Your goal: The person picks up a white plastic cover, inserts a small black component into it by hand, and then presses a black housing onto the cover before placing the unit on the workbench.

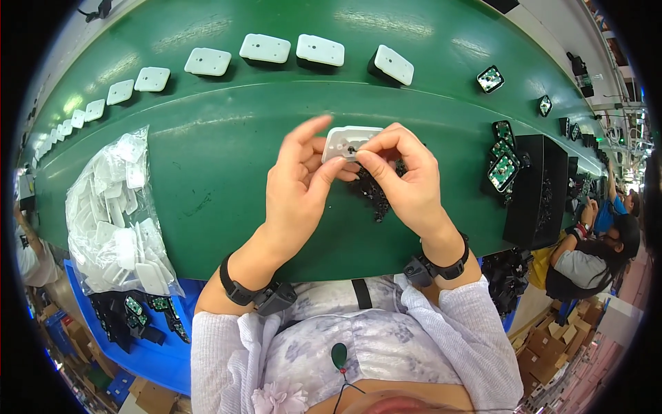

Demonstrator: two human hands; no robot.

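A white plastic cover (340,138) is held above the green bench, its hollow side facing up. My left hand (295,181) grips its left and near side, thumb at the near edge and index finger raised away. On the cover's inner face, the thumb and fingertips of my right hand (412,181) pinch at a small black part (352,150), which the fingers partly hide. Beneath and beside my right hand lies a heap of small black parts (374,196).
White-topped black housings (265,50) stand in a row along the far side. A clear bag of white covers (121,214) lies left. Housings with green circuit boards (502,170) and a black box (536,190) sit right. A blue bin (148,355) is at lower left. Co-workers sit beyond, at right.
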